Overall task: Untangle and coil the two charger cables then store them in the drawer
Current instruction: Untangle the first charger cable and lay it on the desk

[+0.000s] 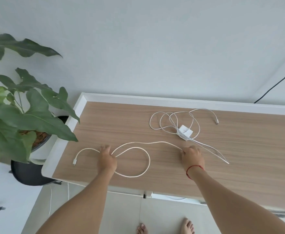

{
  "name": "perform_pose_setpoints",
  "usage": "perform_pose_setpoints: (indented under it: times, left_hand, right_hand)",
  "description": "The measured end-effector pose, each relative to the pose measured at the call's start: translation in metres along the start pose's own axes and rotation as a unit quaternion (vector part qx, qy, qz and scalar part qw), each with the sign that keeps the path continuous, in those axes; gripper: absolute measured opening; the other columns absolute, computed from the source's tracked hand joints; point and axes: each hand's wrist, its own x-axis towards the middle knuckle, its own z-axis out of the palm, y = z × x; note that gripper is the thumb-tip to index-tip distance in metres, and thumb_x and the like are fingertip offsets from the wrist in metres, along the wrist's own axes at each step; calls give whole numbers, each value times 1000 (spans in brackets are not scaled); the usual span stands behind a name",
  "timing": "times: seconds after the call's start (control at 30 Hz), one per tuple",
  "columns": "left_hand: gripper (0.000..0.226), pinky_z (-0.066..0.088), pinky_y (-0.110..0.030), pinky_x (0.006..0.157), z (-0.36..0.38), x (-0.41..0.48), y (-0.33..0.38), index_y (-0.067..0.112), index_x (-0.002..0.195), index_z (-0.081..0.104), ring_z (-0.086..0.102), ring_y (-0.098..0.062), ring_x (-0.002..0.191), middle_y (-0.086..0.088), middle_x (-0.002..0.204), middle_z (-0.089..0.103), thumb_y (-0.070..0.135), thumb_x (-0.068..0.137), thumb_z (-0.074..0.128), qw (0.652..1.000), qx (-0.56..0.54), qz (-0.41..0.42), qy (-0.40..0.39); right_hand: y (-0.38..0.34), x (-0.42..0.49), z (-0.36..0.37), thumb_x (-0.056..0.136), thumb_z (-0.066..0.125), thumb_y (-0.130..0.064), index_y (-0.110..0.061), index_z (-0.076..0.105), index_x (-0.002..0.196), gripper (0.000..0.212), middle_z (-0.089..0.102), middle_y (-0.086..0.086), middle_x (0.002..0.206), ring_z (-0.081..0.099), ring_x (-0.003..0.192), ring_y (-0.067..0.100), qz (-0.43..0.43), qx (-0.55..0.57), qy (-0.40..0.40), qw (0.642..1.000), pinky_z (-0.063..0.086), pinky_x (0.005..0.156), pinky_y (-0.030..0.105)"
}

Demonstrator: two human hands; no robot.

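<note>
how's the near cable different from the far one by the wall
1. The near cable lies spread out in one big loop; the far cable is bunched in several overlapping loops.
2. The left hand and right hand hold the near cable; the far cable is untouched.
3. The far cable crosses a white adapter; the near cable has none.
Both are pale and lie on the table.
</note>
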Motion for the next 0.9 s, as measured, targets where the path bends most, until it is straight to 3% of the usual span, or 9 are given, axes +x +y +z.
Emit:
perform_pose_setpoints:
  times: [0.1, 0.2, 0.3, 0.37, 0.43, 0.5, 0.63, 0.77, 0.9]
  left_hand:
    - [52, 16, -28, 118, 1, 0, -6, 3, 145, 39, 13, -16, 149, -9, 161, 17, -9, 95, 33, 1000, 3, 21, -11]
    - [44, 17, -24, 116, -3, -2, -11, 0, 142, 43, 19, -17, 148, -12, 158, 25, 0, 98, 41, 999, -19, 46, -7]
    - [47, 16, -25, 116, -11, -3, -14, 2, 144, 40, 19, -18, 148, -13, 158, 24, 10, 98, 48, 997, 5, 75, -30]
    - [56, 12, -33, 118, -16, -3, -18, 6, 152, 24, 12, -20, 150, -10, 161, 14, 22, 101, 42, 988, 99, 98, -70]
    - [61, 2, -38, 121, -20, -1, -25, 10, 155, 2, -1, -18, 150, -6, 163, -2, 30, 104, 30, 973, 176, 106, -109]
    - [61, -6, -39, 121, -23, 2, -31, 12, 154, -9, -11, -15, 149, -3, 162, -14, 35, 105, 20, 968, 202, 90, -122]
    - [61, -9, -38, 120, -25, 11, -39, 13, 153, -11, -16, -16, 149, -4, 160, -20, 39, 104, 12, 961, 244, 77, -106]
    - [63, -7, -38, 121, -23, 20, -45, 10, 153, -10, -15, -18, 149, -6, 160, -20, 41, 103, 13, 963, 256, 54, -68]
    - [63, -5, -39, 121, -30, 30, -46, 5, 151, -13, -13, -20, 149, -8, 161, -18, 36, 104, 16, 972, 233, 21, -9]
  right_hand:
    - [-12, -3, 4, 88, 43, 0, -11, 55, 123, 39, 48, 5, 132, 42, 122, 26, -32, -11, 30, 999, 31, 101, 31]
    - [-45, -7, 9, 87, 46, 0, -12, 57, 125, 41, 51, 3, 134, 44, 124, 25, -144, 24, 60, 988, 28, 105, 31]
    - [-86, -12, 22, 81, 48, 3, -14, 64, 106, 34, 63, 1, 114, 54, 112, 26, -235, 31, 50, 970, 33, 99, 35]
    - [-106, -16, 32, 80, 45, 5, -20, 58, 86, 29, 65, -1, 100, 58, 103, 25, -247, 25, 35, 968, 35, 100, 37]
    - [-112, -16, 43, 81, 45, 3, -23, 53, 76, 28, 66, 2, 95, 59, 97, 26, -221, 17, 9, 975, 38, 96, 35]
    - [-106, -13, 50, 87, 46, -4, -18, 65, 84, 24, 66, 5, 95, 59, 97, 28, -194, 1, 6, 981, 38, 87, 31]
    - [-74, -4, 54, 86, 48, 2, -13, 72, 99, 31, 62, 10, 93, 56, 93, 33, -156, 24, 37, 987, 36, 81, 34]
    - [-35, 3, 41, 88, 44, 0, -3, 65, 98, 23, 49, 5, 102, 48, 98, 27, -25, 107, 64, 992, 35, 72, 31]
    - [-16, 4, 16, 85, 46, 12, -4, 71, 105, 36, 53, 14, 115, 44, 115, 31, 34, 140, 88, 986, 40, 87, 35]
